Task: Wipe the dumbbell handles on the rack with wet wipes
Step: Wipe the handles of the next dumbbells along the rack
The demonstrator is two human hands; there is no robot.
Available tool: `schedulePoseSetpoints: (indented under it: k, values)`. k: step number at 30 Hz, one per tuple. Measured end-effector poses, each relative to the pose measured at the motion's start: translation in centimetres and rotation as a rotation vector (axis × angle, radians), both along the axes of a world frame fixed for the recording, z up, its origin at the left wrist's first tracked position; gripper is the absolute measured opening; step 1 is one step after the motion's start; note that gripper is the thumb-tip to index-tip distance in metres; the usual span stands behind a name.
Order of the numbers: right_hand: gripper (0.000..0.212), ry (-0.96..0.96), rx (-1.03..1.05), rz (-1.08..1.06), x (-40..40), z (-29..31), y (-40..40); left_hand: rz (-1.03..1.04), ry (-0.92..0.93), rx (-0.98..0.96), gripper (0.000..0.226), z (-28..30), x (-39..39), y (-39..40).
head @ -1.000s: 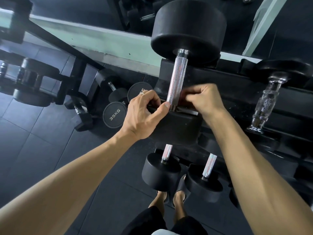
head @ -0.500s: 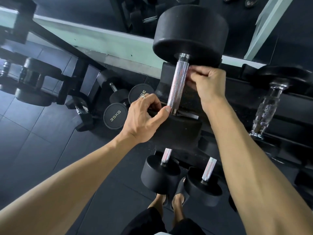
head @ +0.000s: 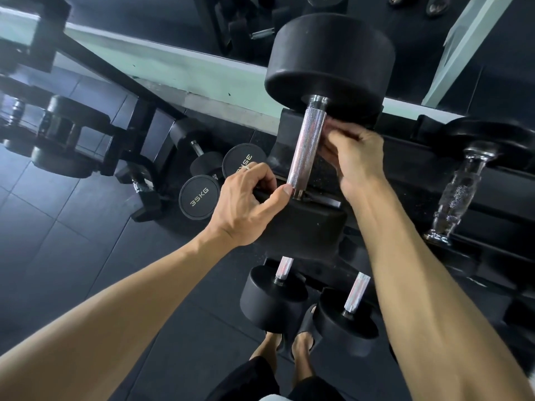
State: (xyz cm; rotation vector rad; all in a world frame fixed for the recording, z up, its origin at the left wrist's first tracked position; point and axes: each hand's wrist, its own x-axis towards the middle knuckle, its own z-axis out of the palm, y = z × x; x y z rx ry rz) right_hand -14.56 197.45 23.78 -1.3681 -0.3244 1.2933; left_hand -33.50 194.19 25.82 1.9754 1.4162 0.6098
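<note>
A big black dumbbell lies on the rack, its far head (head: pixel 330 62) at the top and its near head (head: pixel 307 227) towards me. Between them runs the knurled chrome handle (head: pixel 307 151). My right hand (head: pixel 356 157) is at the handle's upper right side, with bunched, blurred fingertips pressed against the metal. The wipe itself is hidden inside them. My left hand (head: pixel 246 204) rests on the near head. Its fingers curl round a flat dark object (head: pixel 327 201) lying across that head, and its thumb tip touches the handle's lower end.
Two smaller dumbbells (head: pixel 273 296) (head: pixel 344 322) sit on the lower tier, just above my sandalled feet (head: pixel 289 340). 35KG dumbbells (head: pixel 199 196) lie on the floor at left. A dumbbell with a contoured chrome handle (head: pixel 460 192) sits on the rack at right.
My right hand slid up the handle from its lower end to its upper part. My left hand stayed on the near head.
</note>
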Motion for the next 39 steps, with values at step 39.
schedulePoseSetpoints:
  k: [39]
  values:
    - [0.022, 0.223, -0.074, 0.104, 0.3, -2.4, 0.6, 0.015, -0.015, -0.022, 0.042, 0.0, -0.1, -0.1]
